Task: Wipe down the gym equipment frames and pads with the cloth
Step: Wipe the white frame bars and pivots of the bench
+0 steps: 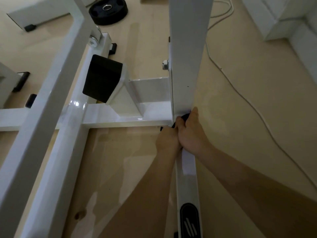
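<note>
A white steel gym frame [120, 115] fills the view, with a floor bar [187, 176] running toward me and an upright post [187, 48] rising from it. Both hands meet at the foot of that post. My right hand [190, 133] curls over a dark cloth [184, 117], of which only a small black part shows above the fingers. My left hand [167, 138] sits pressed against the right one from the left side of the bar, fingers bent round the same dark cloth. A black pad [102, 78] is mounted on the frame further left.
A black weight plate [108, 10] lies on the beige floor at the back. A white cable [253, 107] snakes across the floor on the right. White furniture [288, 19] stands at the far right. A diagonal frame beam [42, 114] crosses the left side.
</note>
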The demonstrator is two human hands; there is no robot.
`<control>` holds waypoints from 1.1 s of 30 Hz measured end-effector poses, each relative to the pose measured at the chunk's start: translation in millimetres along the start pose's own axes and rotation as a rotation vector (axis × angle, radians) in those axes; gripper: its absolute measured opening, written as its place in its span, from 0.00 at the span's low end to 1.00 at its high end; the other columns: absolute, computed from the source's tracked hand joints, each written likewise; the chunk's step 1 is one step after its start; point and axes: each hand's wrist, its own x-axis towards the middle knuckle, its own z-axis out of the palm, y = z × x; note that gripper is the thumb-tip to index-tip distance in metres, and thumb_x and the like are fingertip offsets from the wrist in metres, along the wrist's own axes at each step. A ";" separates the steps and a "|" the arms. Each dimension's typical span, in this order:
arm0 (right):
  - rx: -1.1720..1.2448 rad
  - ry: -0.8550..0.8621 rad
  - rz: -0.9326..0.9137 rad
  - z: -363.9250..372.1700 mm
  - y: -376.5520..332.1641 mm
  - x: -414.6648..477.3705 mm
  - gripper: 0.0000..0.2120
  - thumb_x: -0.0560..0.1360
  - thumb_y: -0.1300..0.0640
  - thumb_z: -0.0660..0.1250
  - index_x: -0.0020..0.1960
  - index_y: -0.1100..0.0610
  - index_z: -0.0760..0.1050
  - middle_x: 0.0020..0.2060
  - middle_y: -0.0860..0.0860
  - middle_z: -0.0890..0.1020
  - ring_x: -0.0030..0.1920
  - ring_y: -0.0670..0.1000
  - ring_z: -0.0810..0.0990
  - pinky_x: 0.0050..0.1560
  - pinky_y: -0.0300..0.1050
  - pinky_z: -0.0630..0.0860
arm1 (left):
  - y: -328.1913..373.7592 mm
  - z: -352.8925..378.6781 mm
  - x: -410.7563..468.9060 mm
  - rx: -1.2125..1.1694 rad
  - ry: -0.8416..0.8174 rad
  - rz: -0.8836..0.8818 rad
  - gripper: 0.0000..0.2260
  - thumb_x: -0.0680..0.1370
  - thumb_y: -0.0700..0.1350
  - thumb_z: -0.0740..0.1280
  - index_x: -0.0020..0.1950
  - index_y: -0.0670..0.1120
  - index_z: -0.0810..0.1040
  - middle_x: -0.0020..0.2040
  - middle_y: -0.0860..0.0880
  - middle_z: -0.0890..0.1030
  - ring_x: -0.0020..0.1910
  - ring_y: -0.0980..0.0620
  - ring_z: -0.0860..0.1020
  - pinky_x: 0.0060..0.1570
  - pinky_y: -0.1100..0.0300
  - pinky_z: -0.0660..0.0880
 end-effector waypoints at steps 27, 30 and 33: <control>0.365 -0.071 0.044 -43.6 49.5 -54.0 0.11 0.80 0.63 0.60 0.58 0.52 0.76 0.51 0.48 0.82 0.48 0.44 0.80 0.50 0.33 0.76 | -0.1 19.1 -46.2 0.276 0.297 0.422 0.28 0.77 0.49 0.49 0.74 0.39 0.65 0.75 0.43 0.65 0.75 0.44 0.61 0.73 0.48 0.61; 0.313 -0.015 -0.023 -49.9 39.0 -33.8 0.07 0.75 0.61 0.68 0.52 0.53 0.79 0.45 0.44 0.82 0.45 0.40 0.80 0.43 0.28 0.75 | 5.8 20.8 -41.3 0.230 0.271 0.255 0.29 0.77 0.51 0.42 0.76 0.41 0.59 0.77 0.44 0.57 0.74 0.45 0.59 0.70 0.51 0.60; 0.348 0.106 0.053 -43.4 36.6 -12.7 0.06 0.71 0.62 0.72 0.48 0.55 0.79 0.43 0.48 0.83 0.44 0.45 0.81 0.43 0.35 0.78 | 0.1 7.3 -45.1 -0.185 0.283 0.126 0.25 0.76 0.58 0.54 0.64 0.43 0.72 0.60 0.42 0.74 0.57 0.43 0.74 0.55 0.50 0.74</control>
